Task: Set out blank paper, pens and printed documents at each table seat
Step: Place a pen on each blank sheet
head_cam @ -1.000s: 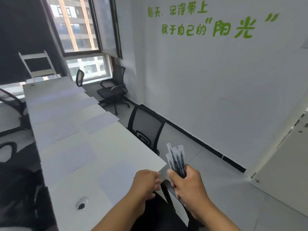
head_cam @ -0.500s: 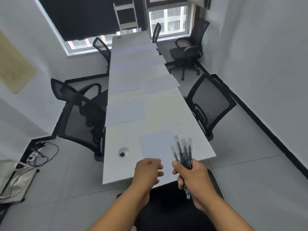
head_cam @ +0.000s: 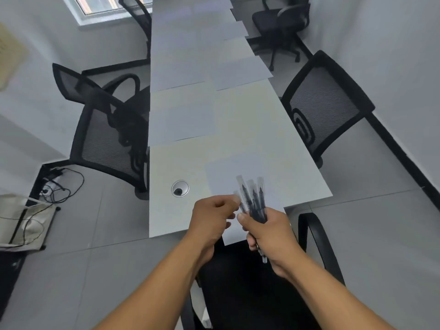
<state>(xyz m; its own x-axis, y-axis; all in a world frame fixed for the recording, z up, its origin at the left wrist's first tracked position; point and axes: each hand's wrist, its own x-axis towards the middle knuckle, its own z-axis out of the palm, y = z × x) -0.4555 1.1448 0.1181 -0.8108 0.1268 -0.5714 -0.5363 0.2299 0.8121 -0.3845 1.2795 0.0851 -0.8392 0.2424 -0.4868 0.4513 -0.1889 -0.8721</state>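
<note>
My right hand (head_cam: pixel 271 232) grips a bundle of several black pens (head_cam: pixel 253 198) with clear caps, tips fanned upward over the near end of the long white table (head_cam: pixel 300 163). My left hand (head_cam: pixel 212 220) is beside it, fingers pinching at the leftmost pen of the bundle. Under the pens lies a blank sheet (head_cam: pixel 228 172) at the near seat, its front edge hanging over the table edge. More sheets lie along both sides: one at the left (head_cam: pixel 188 122), one farther right (head_cam: pixel 240 70), others beyond.
Black mesh chairs stand at the left (head_cam: pixel 107 141) and right (head_cam: pixel 326 108), and another chair (head_cam: pixel 240 282) sits right under my arms. A cable grommet (head_cam: pixel 180 188) is in the table near me. Cables and a bag (head_cam: pixel 26 222) lie on the floor at left.
My view has swung from the wall down onto the table end. My left hand has closed in on the pens held in my right hand.
</note>
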